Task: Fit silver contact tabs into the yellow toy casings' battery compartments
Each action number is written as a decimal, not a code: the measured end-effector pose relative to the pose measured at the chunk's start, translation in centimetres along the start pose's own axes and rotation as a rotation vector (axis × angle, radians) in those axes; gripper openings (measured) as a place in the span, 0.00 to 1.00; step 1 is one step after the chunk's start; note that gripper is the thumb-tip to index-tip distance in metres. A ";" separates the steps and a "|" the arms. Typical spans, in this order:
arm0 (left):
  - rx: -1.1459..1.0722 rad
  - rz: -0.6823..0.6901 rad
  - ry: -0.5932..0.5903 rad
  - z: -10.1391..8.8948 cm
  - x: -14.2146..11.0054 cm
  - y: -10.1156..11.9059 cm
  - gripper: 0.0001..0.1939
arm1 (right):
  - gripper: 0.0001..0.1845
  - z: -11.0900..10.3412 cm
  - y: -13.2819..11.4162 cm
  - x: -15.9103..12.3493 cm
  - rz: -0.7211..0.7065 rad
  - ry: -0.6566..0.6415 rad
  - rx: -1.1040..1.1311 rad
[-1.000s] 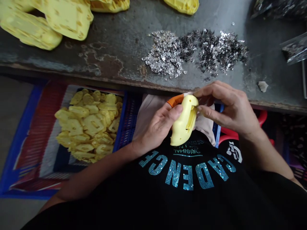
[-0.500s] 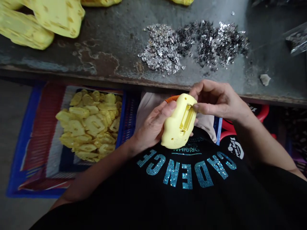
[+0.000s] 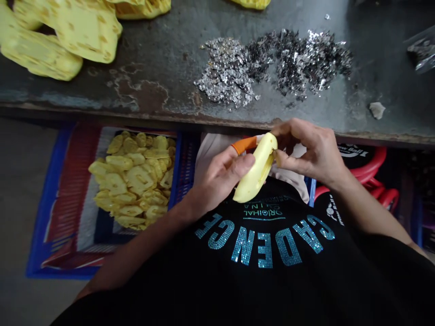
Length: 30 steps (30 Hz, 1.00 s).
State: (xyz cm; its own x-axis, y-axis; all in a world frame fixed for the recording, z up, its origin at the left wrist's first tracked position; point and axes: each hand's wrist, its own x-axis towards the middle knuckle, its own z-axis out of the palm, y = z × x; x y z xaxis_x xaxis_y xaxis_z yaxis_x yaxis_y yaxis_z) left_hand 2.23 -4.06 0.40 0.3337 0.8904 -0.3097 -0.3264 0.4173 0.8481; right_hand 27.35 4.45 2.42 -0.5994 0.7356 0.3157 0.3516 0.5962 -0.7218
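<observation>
My left hand (image 3: 217, 181) grips a pale yellow moulded plastic shell (image 3: 255, 170), which is seen nearly edge-on. An orange finger cot (image 3: 243, 145) covers a left-hand finger behind the shell's upper end. My right hand (image 3: 306, 151) pinches that upper end from the right, its fingertips at the shell's inner face. The slotted face seen earlier is now turned away and hidden. Both hands hover over my black rhinestone-lettered shirt, below the table edge.
A scarred metal-topped table (image 3: 136, 99) holds a pile of small silvery metal pieces (image 3: 272, 68) and stacked yellow shells (image 3: 68, 36). A blue crate (image 3: 50, 203) with yellow shells (image 3: 132, 179) stands at lower left. Red plastic loops (image 3: 370, 170) show at right.
The yellow shell has rotated from showing its slotted face to nearly edge-on. The orange finger cot now shows more. My right hand has shifted slightly down along the shell.
</observation>
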 end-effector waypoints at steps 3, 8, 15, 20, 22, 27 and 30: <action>0.253 0.110 -0.014 -0.1 -0.8 0.4 0.37 | 0.13 1.1 0.8 -1.4 -0.109 0.134 -0.104; 0.905 0.571 0.078 0.5 -1.6 0.9 0.35 | 0.22 2.6 1.8 -2.5 -0.369 0.398 -0.257; 1.117 0.883 -0.010 1.1 -1.2 1.5 0.34 | 0.21 3.3 2.2 -3.5 -0.426 0.506 -0.188; 1.141 0.913 -0.025 0.9 -1.2 1.5 0.33 | 0.22 3.2 2.2 -3.7 -0.434 0.529 -0.173; 1.143 0.919 -0.023 0.8 -1.3 1.3 0.34 | 0.22 3.2 2.2 -3.6 -0.441 0.534 -0.170; 1.083 0.901 -0.016 0.5 -1.3 1.1 0.34 | 0.25 2.9 2.1 -3.8 -0.412 0.516 -0.165; 1.028 0.878 -0.016 0.4 -1.2 1.2 0.33 | 0.26 2.7 2.1 -3.8 -0.387 0.499 -0.180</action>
State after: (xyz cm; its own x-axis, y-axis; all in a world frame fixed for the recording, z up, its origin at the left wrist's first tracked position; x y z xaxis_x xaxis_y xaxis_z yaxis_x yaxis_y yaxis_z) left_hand 1.81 -4.73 2.03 0.3709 0.7856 0.4953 0.3668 -0.6139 0.6990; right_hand 28.41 2.08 -1.98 -0.3166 0.4919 0.8111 0.3178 0.8606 -0.3979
